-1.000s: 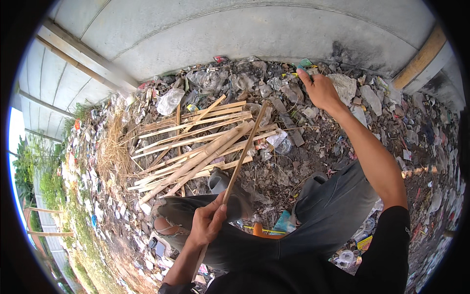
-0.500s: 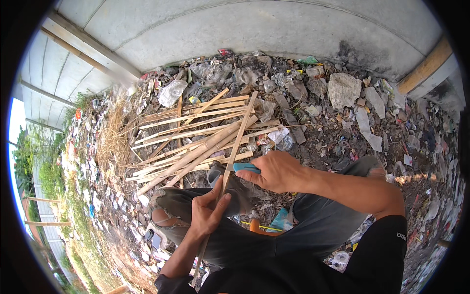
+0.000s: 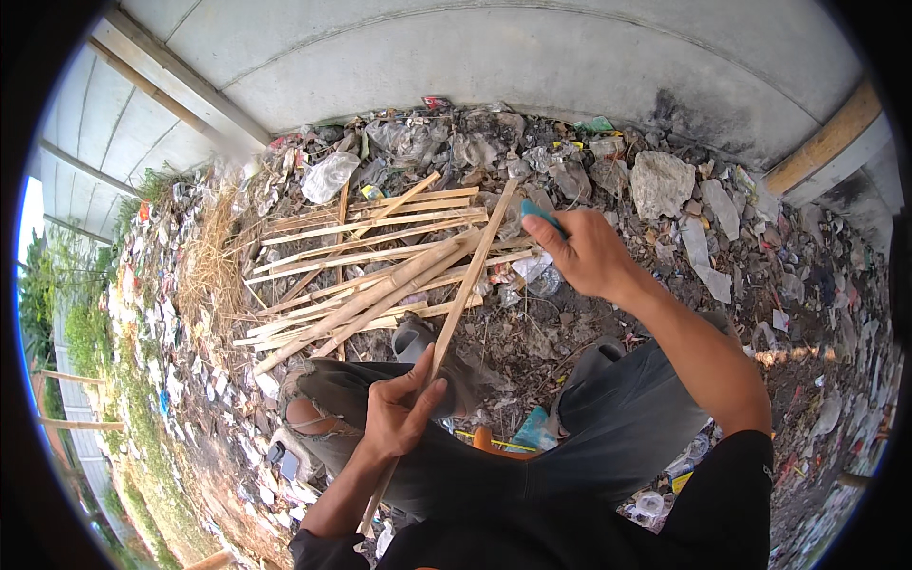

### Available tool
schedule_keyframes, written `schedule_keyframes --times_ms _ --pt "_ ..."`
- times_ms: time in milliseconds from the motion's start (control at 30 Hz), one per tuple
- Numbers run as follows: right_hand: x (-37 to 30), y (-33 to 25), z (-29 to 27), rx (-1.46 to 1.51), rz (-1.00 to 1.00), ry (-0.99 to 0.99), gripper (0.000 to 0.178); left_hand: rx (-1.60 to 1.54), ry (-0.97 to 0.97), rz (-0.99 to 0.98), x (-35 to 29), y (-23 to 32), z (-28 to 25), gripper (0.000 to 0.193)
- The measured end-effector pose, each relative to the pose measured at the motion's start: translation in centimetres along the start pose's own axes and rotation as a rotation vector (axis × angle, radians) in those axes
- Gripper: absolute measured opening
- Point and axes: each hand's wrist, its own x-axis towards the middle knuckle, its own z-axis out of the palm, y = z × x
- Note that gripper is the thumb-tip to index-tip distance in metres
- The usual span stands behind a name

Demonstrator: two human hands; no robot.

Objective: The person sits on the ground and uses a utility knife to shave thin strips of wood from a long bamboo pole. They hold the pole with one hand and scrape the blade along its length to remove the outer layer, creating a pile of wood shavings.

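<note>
My left hand (image 3: 399, 416) is closed around a long, thin bamboo strip (image 3: 475, 273), which slants up and away between my legs. The strip's lower end runs back under my left forearm. Up near the strip's far end, my right hand (image 3: 597, 255) grips a knife with a teal handle (image 3: 543, 218). Its blade is hard to make out and seems close beside the strip. A pile of pale split strips (image 3: 366, 231) lies on the ground just beyond my left knee, with a thicker rounded bamboo piece (image 3: 380, 302) across it.
Litter and plastic scraps cover the soil all around. A large stone (image 3: 663, 184) sits before the grey concrete wall (image 3: 494, 57). Dry straw (image 3: 214, 252) lies left of the pile. A teal scrap (image 3: 535, 430) is between my legs, and a wooden post (image 3: 825, 138) leans at the right.
My right hand with the knife has moved up and away, from near my left hand to the strip's far end. The left hand keeps its hold on the strip.
</note>
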Motion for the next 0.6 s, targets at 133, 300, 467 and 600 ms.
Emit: schedule_keyframes --times_ms 133,300,467,600 --pt "-5.0 -5.1 4.5 -0.037 -0.193 -0.340 0.070 0.070 -0.017 -0.033 -0.2 -0.2 -0.7 0.051" --pt "-6.1 -6.2 6.2 -0.027 -0.233 -0.420 0.070 0.068 -0.003 -0.058 -0.2 -0.3 -0.9 0.052" --pt "-2.1 -2.8 5.2 0.018 0.014 -0.235 0.081 0.052 0.020 -0.015 -0.3 -0.7 -0.8 0.053" --pt "4.7 7.4 -4.3 0.030 0.480 0.176 0.086 0.098 -0.077 -0.028 -0.8 -0.2 -1.4 0.052"
